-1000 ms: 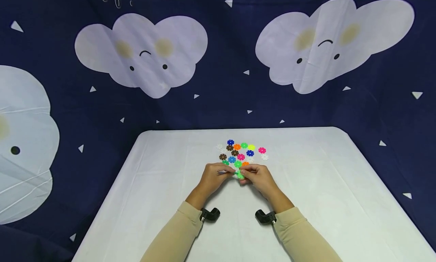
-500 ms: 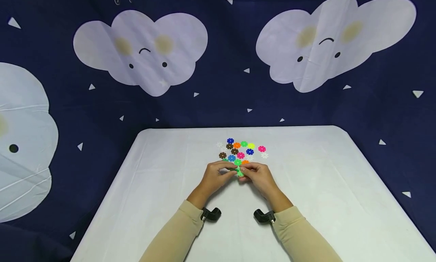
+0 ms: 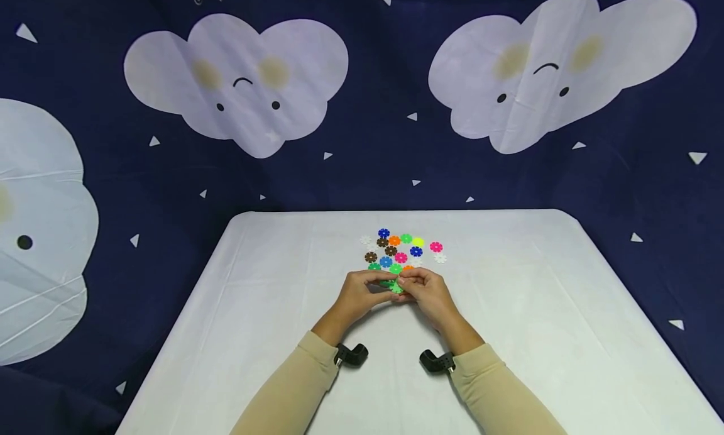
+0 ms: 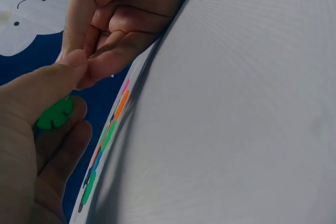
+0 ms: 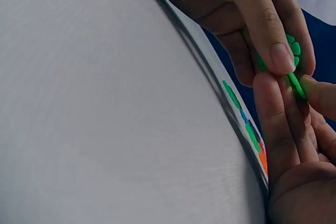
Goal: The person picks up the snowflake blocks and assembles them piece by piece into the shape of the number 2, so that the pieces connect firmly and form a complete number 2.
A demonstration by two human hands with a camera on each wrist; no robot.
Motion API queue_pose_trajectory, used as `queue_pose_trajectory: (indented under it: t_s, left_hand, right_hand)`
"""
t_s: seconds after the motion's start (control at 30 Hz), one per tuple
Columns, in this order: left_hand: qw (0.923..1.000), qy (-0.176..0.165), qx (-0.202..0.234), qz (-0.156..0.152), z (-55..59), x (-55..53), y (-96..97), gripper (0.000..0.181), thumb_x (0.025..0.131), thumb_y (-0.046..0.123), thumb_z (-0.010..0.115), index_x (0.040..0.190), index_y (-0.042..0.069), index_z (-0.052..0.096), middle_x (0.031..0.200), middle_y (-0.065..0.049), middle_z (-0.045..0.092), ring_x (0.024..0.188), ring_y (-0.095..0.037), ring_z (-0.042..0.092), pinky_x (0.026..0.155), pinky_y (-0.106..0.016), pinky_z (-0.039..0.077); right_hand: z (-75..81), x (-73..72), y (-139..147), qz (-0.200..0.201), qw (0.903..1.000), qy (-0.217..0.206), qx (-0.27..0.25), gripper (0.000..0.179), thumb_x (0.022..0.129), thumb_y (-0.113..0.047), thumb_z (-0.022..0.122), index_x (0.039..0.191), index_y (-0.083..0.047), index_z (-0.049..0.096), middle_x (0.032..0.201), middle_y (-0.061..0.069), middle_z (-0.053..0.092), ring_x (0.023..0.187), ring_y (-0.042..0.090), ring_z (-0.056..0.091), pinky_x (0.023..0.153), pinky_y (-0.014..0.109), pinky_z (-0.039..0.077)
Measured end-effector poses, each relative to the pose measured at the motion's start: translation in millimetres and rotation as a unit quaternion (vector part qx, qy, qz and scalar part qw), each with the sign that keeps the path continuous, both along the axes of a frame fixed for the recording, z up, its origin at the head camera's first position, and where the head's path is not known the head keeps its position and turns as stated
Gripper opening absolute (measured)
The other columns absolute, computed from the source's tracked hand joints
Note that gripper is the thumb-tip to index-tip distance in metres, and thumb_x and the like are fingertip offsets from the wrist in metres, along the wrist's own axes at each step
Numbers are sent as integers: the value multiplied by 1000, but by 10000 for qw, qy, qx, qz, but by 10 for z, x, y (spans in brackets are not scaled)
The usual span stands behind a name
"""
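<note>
Green disc (image 3: 397,288) in both hands' grip (fingertips together).

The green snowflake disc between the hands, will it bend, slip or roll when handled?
The green disc is thin and keeps its flat shape in the left hand, so probably stiff and light. Its notched rim likely helps the right hand pinch it. Laid flat like the loose discs, it should not roll.

The head view looks forward and down from above the desk (image 3: 237,309), taking in both arms and the backdrop. Each wrist view sits low at the desk surface, very close, facing the fingertips. All three share the green disc (image 3: 398,288) between the hands.
</note>
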State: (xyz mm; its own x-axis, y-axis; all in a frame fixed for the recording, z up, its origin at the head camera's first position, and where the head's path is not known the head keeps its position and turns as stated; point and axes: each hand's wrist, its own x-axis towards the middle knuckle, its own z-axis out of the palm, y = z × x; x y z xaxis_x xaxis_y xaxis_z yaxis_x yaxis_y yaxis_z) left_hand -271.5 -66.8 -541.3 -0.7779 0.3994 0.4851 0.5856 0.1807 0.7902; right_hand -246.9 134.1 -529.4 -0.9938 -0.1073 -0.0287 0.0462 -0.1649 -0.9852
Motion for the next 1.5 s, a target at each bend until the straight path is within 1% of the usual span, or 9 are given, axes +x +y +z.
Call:
queue_pose_trajectory:
  t_s: [0.2,0.37,0.47,0.63,0.7,0.87,1.23,1.37,1.5]
  left_hand:
    - [9996,-53,140,233,-10,2,-10,35,80,10,94,113,6,82,109,-5,78,90,-19,76,85,-36,64]
    - [9978,-303,408,421,-33,-9,-5,35,80,3,93,112,1,80,106,-9,78,87,-29,76,81,-44,65]
    - [9966,-412,463,536,45,43,10,34,80,-3,91,112,-4,78,107,-15,77,88,-35,75,81,-44,65]
    - [9960,-506,468,570,33,40,-36,34,83,4,91,116,1,79,109,-6,78,92,-24,75,84,-33,64]
    - [9963,-461,410,593,-47,-12,-56,36,84,9,91,118,5,79,109,-2,77,92,-17,74,84,-31,64]
    - [9960,-279,371,760,-41,-21,-50,38,83,6,91,119,1,78,106,-6,77,87,-19,73,81,-35,64]
    - [9942,-471,433,867,-9,25,31,39,81,-12,86,118,-11,73,104,-22,75,85,-40,71,78,-52,64]
    - [9940,-566,401,851,-7,13,13,38,83,-7,87,119,-9,74,106,-19,75,87,-37,72,80,-49,65]
    - [9939,-632,388,810,-20,-11,-28,39,84,1,90,120,-2,76,107,-11,77,87,-28,73,80,-43,65]
  right_hand:
    - [22,-2,18,-90,9997,85,221,28,107,-5,62,125,16,60,101,23,70,78,26,74,78,41,66]
    - [35,-38,70,-705,9932,494,786,24,105,-3,64,122,15,64,102,29,70,81,29,73,74,36,66]
    - [25,-65,121,-1128,9799,739,1472,20,103,-4,68,119,8,69,101,24,71,83,29,71,71,28,64]
    - [18,-111,155,-1373,9479,1293,2567,19,99,-5,75,116,3,74,103,14,73,92,28,68,78,29,61]
    - [16,-144,155,-1345,9361,1513,2875,19,96,-2,76,115,3,74,107,14,73,96,29,69,83,35,61]
    - [-4,-252,150,-973,9092,1750,3650,21,91,5,78,112,1,75,111,16,71,103,32,68,90,46,61]
    - [-20,-383,175,-462,8787,2107,4259,22,87,5,82,109,3,77,108,18,75,105,37,70,98,52,56]
    - [-17,-405,177,-368,8789,2061,4285,21,88,5,82,109,3,77,106,17,74,103,36,69,96,51,57]
    - [-27,-412,169,-310,8874,1868,4204,25,87,5,82,112,2,76,108,16,73,102,34,68,95,51,56]
